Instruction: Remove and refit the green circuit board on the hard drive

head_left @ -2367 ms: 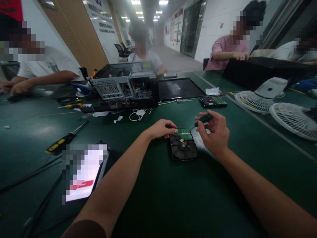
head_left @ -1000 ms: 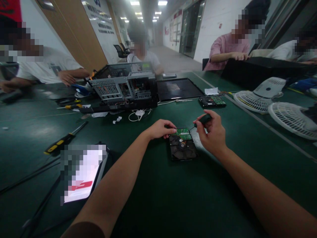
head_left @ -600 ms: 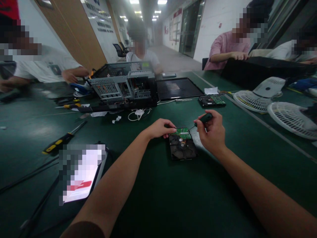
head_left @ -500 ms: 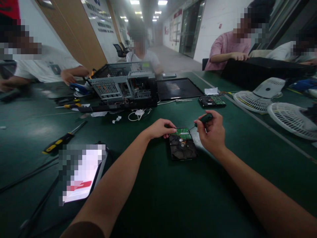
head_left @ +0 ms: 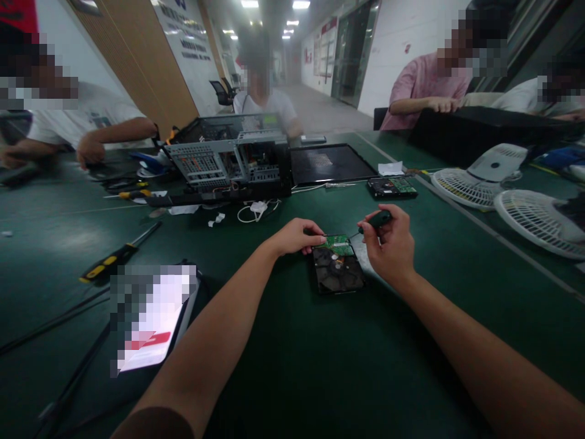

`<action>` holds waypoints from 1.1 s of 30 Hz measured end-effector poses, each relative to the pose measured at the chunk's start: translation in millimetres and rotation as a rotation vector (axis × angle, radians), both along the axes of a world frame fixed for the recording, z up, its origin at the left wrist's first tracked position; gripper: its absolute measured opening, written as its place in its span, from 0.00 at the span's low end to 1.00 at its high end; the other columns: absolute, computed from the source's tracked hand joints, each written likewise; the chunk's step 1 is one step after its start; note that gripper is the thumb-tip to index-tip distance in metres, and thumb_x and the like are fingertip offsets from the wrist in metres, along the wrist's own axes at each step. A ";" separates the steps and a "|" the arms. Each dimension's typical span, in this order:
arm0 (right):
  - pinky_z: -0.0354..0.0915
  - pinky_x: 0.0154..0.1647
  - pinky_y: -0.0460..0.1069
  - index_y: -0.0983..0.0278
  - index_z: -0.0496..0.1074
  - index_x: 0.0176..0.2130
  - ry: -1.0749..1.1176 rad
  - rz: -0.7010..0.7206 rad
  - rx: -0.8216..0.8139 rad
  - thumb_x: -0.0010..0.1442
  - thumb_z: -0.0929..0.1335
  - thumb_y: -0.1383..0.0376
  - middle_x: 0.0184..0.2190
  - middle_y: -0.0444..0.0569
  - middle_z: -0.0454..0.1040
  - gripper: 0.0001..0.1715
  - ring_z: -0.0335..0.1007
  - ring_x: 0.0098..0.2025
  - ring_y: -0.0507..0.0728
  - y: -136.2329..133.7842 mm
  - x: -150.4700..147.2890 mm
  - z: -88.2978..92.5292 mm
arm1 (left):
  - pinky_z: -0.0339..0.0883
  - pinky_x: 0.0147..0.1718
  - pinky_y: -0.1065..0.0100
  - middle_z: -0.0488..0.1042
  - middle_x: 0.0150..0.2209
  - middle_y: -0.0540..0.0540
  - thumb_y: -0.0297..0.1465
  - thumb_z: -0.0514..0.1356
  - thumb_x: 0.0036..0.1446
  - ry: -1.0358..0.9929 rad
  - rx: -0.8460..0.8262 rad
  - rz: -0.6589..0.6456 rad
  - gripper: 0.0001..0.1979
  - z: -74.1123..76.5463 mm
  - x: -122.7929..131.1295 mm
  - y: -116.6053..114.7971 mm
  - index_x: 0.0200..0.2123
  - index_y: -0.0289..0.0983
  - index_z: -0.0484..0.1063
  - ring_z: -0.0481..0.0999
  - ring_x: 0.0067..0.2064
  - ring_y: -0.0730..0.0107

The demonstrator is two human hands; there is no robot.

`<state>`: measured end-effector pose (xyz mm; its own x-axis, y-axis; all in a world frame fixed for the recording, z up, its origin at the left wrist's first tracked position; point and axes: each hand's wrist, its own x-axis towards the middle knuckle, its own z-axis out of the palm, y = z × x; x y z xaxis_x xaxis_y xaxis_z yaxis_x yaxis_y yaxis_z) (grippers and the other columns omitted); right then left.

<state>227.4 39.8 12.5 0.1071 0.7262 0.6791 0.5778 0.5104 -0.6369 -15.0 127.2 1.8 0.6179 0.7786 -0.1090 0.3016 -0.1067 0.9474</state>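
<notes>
A black hard drive [head_left: 339, 273] lies on the green table [head_left: 320, 366] with its green circuit board [head_left: 339, 244] facing up at the far end. My left hand [head_left: 297, 236] rests on the drive's far left corner, fingers curled against it. My right hand [head_left: 391, 245] is closed on a small dark-handled screwdriver [head_left: 375, 220], whose thin tip points down at the circuit board's right edge.
An open computer case [head_left: 228, 160], a black side panel [head_left: 329, 163] and a second hard drive [head_left: 392, 186] lie beyond. A yellow-black screwdriver [head_left: 116, 253] and a lit tablet [head_left: 150, 317] sit left. White fan parts [head_left: 530, 213] lie right. Several other people sit around the table.
My hands stay on the drive and screwdriver, the right hand shifting only slightly. The person at the far left has moved a hand across the table.
</notes>
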 end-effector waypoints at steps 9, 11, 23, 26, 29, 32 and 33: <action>0.79 0.41 0.56 0.57 0.58 0.65 -0.036 -0.032 0.046 0.66 0.70 0.61 0.49 0.54 0.75 0.32 0.79 0.43 0.59 3.1 1.7 -4.1 | 0.70 0.25 0.70 0.79 0.33 0.44 0.33 0.70 0.60 -0.007 -0.005 -0.004 0.14 -1.8 -0.1 1.0 0.46 0.33 0.79 0.74 0.25 0.77; 0.79 0.42 0.57 0.55 0.60 0.65 -0.093 -0.044 0.074 0.65 0.70 0.61 0.50 0.54 0.75 0.33 0.78 0.44 0.60 3.2 1.9 -4.0 | 0.70 0.25 0.70 0.79 0.33 0.44 0.33 0.70 0.60 -0.012 -0.002 -0.008 0.14 -2.3 -0.3 1.3 0.47 0.32 0.78 0.74 0.25 0.76; 0.76 0.43 0.56 0.54 0.57 0.70 -0.301 -0.008 0.218 0.67 0.66 0.68 0.54 0.54 0.73 0.36 0.76 0.44 0.59 -11.4 -10.3 13.3 | 0.71 0.25 0.71 0.79 0.36 0.43 0.34 0.70 0.59 -0.008 -0.006 -0.025 0.16 -3.7 -1.2 3.8 0.48 0.33 0.78 0.75 0.26 0.76; 0.75 0.44 0.56 0.55 0.58 0.69 -0.317 -0.069 0.209 0.66 0.68 0.66 0.52 0.53 0.75 0.36 0.76 0.38 0.57 -10.5 -8.3 11.7 | 0.71 0.25 0.71 0.79 0.35 0.44 0.35 0.70 0.59 -0.003 -0.006 -0.020 0.16 -3.4 -1.8 3.8 0.48 0.33 0.78 0.75 0.26 0.76; 0.74 0.45 0.57 0.54 0.61 0.67 -0.341 -0.126 0.141 0.66 0.69 0.62 0.52 0.53 0.75 0.33 0.75 0.35 0.57 -10.6 -5.2 13.5 | 0.71 0.25 0.71 0.79 0.35 0.44 0.35 0.70 0.59 0.007 -0.009 -0.022 0.17 -1.9 -2.0 3.2 0.48 0.33 0.78 0.75 0.26 0.76; 0.74 0.46 0.59 0.54 0.63 0.66 -0.349 -0.162 0.069 0.66 0.69 0.60 0.50 0.53 0.76 0.31 0.75 0.34 0.57 -11.6 -2.4 18.4 | 0.71 0.26 0.71 0.79 0.36 0.43 0.36 0.70 0.59 0.017 -0.012 -0.022 0.17 -0.8 -1.4 2.8 0.48 0.34 0.78 0.75 0.26 0.76; 0.74 0.45 0.60 0.54 0.63 0.65 -0.349 -0.173 0.058 0.66 0.69 0.59 0.49 0.53 0.76 0.30 0.75 0.34 0.58 -11.8 -1.5 20.2 | 0.71 0.26 0.71 0.80 0.36 0.43 0.37 0.71 0.59 0.018 -0.011 -0.021 0.17 -0.9 -1.2 2.8 0.48 0.34 0.78 0.75 0.26 0.76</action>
